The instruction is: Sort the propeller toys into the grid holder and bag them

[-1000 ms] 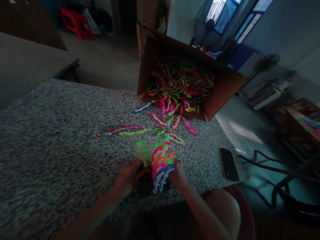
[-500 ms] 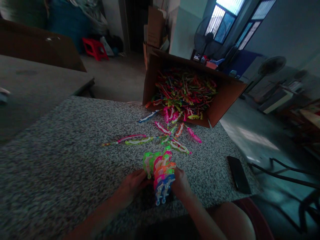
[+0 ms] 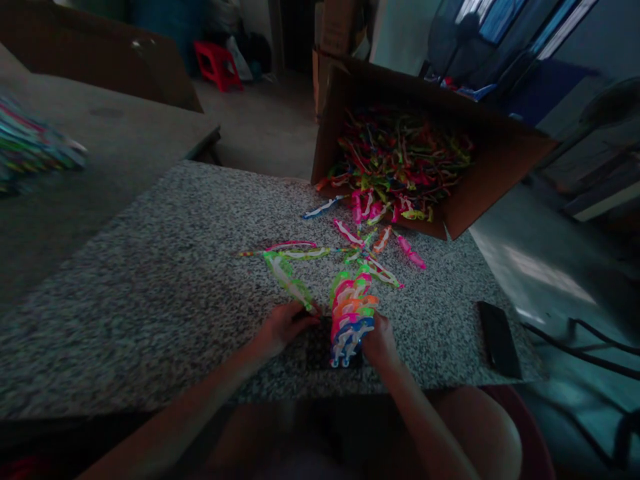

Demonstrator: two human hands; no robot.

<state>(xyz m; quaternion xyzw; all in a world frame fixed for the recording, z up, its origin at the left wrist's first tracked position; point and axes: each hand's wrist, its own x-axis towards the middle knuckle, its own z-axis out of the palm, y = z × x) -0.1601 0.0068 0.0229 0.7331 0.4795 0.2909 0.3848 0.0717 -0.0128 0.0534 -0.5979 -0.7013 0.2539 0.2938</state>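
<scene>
In the head view, the person sits at the near edge of a speckled stone bench point(image 3: 150, 267), both forearms reaching in over that edge. The left hand point(image 3: 283, 328) has its fingers pinched on the lower end of a green-and-white strip point(image 3: 286, 277), which slants up and away toward the bench's far left corner. Just to its right, close to the near edge, stands a bundle of strips point(image 3: 353, 317) in green, pink, orange and blue, in front of and over a dark block point(image 3: 320, 352). The right hand point(image 3: 379, 339) is against the bundle's right side; its fingertips are hidden behind the strips, so from here I can't tell whether they grip. Beyond the hands, loose strips lie about the middle of the bench, among them a yellow-green one point(image 3: 305, 254), a pink one point(image 3: 410, 252) and, nearer the far edge, a blue one point(image 3: 323, 208). At the far edge, toward the right corner, a cardboard box point(image 3: 495, 180) lies with its mouth facing the person, a tangled pile of strips point(image 3: 405, 157) inside. A black phone-like slab point(image 3: 499, 339) rests by the near right corner.
</scene>
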